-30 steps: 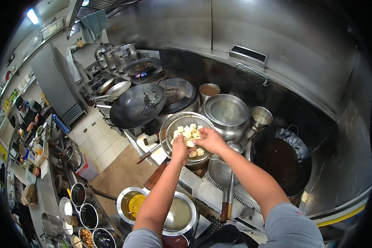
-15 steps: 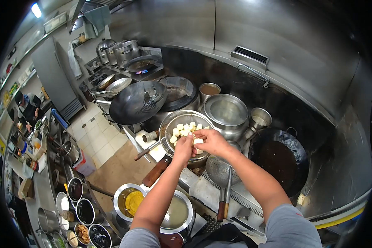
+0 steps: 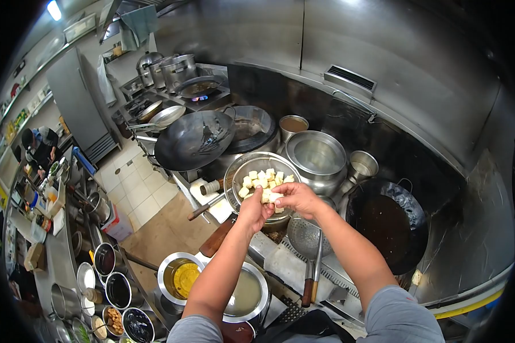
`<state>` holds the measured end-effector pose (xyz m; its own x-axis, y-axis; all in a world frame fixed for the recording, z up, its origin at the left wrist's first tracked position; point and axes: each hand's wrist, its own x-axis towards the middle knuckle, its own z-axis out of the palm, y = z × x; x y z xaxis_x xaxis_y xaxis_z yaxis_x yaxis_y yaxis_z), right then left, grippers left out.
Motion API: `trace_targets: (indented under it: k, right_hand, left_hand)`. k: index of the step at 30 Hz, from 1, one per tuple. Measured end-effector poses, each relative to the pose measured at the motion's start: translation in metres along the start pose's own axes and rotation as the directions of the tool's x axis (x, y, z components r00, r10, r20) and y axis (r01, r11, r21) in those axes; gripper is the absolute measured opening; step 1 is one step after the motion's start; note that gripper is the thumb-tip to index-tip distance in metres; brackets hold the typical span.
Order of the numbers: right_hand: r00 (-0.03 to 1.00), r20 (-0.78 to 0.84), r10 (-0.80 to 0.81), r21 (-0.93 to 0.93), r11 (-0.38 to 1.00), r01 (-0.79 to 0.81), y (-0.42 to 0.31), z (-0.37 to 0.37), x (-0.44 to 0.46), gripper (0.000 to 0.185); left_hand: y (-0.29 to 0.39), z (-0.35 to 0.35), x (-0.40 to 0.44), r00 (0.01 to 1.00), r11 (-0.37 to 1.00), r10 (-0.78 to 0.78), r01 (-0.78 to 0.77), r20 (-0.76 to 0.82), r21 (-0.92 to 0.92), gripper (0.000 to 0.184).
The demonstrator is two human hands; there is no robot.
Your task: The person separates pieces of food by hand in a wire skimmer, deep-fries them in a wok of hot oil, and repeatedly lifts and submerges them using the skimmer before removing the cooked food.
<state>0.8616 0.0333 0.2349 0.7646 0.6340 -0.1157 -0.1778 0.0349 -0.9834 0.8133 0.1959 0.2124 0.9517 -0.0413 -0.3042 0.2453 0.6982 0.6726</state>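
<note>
My left hand [image 3: 255, 214] is cupped palm up under a few pale yellowish cubes, tofu by their look, at the near side of a round metal strainer [image 3: 230, 193]. Closed in a pinch, my right hand [image 3: 302, 200] has its fingertips on a pale tofu cube [image 3: 275, 197] beside the left fingers. Several more tofu cubes [image 3: 262, 177] lie heaped in the strainer just beyond both hands. Its wooden handle [image 3: 199, 210] points to the lower left. Below my right hand lies a perforated skimmer [image 3: 304, 235].
A big wok [image 3: 194, 140] tilts at the left, and another wok [image 3: 386, 228] with dark liquid sits at the right. Metal pots [image 3: 316, 151] stand behind the strainer. Nearer me are bowls of yellow liquid [image 3: 186, 279] and cloudy liquid [image 3: 247, 291]. Another person [image 3: 40, 148] works far left.
My right fingers have shifted slightly, and more of the tofu in my left hand now shows between the hands. The whole view has moved a little.
</note>
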Motion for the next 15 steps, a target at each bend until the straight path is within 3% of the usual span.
trace_targets:
  k: [2, 3, 5, 6, 8, 9, 10, 11, 12, 13, 14, 15]
  right_hand:
    - [0.995, 0.094, 0.027, 0.273, 0.961, -0.052, 0.005, -0.002, 0.000, 0.035]
    - [0.995, 0.094, 0.028, 0.275, 0.960, -0.053, 0.009, -0.004, 0.001, 0.035]
    - [0.980, 0.198, 0.030, 0.511, 0.850, -0.130, 0.017, -0.010, 0.003, 0.033]
    - [0.980, 0.198, 0.030, 0.511, 0.849, -0.129, 0.021, -0.015, 0.004, 0.033]
    - [0.986, 0.165, -0.009, 0.670, 0.735, -0.105, 0.027, -0.023, 0.007, 0.037]
    - [0.986, 0.164, -0.010, 0.673, 0.732, -0.104, 0.025, -0.023, 0.009, 0.037]
    - [0.990, -0.004, 0.139, 0.523, 0.845, -0.117, 0.020, -0.024, 0.013, 0.041]
    - [0.948, -0.198, 0.248, 0.355, 0.920, -0.167, 0.015, -0.027, 0.015, 0.046]
    - [0.910, -0.372, 0.185, 0.050, 0.983, -0.179, 0.015, -0.033, 0.018, 0.054]
    - [0.906, -0.381, 0.183, 0.052, 0.983, -0.176, -0.002, -0.033, 0.008, 0.054]
    - [0.906, -0.419, -0.064, -0.341, 0.936, -0.092, -0.019, -0.038, -0.011, 0.052]
    - [0.888, -0.354, -0.293, -0.681, 0.732, -0.030, -0.041, -0.038, -0.035, 0.050]
  left_hand:
    - [-0.001, -0.006, 0.003, 0.999, 1.000, -0.025, 0.026, 0.036, -0.016, 0.033]
    - [0.000, -0.006, 0.001, 0.999, 1.000, -0.026, 0.027, 0.035, -0.015, 0.033]
    - [0.004, -0.005, 0.000, 0.993, 0.987, -0.091, 0.099, 0.069, -0.124, 0.032]
    - [0.003, -0.008, 0.006, 0.994, 0.987, -0.091, 0.099, 0.069, -0.123, 0.032]
    - [0.002, -0.019, 0.021, 0.995, 0.987, 0.064, -0.051, -0.079, 0.154, 0.038]
    - [0.007, -0.018, 0.024, 0.995, 0.986, 0.062, -0.049, -0.080, 0.157, 0.038]
    - [0.014, -0.017, 0.029, 0.973, 0.852, 0.198, -0.110, -0.119, 0.512, 0.043]
    - [0.019, -0.015, 0.032, 0.937, 0.593, 0.335, -0.127, -0.100, 0.796, 0.049]
    - [0.022, -0.024, 0.041, 0.789, 0.019, 0.613, -0.071, 0.044, 0.997, 0.061]
    - [0.027, -0.015, 0.025, 0.617, -0.078, 0.774, -0.133, 0.144, 0.988, 0.065]
    - [0.045, -0.014, 0.009, 0.651, -0.119, 0.746, -0.077, 0.140, 0.990, 0.066]
    - [0.065, -0.019, -0.010, 0.681, -0.150, 0.713, -0.082, 0.165, 0.985, 0.063]
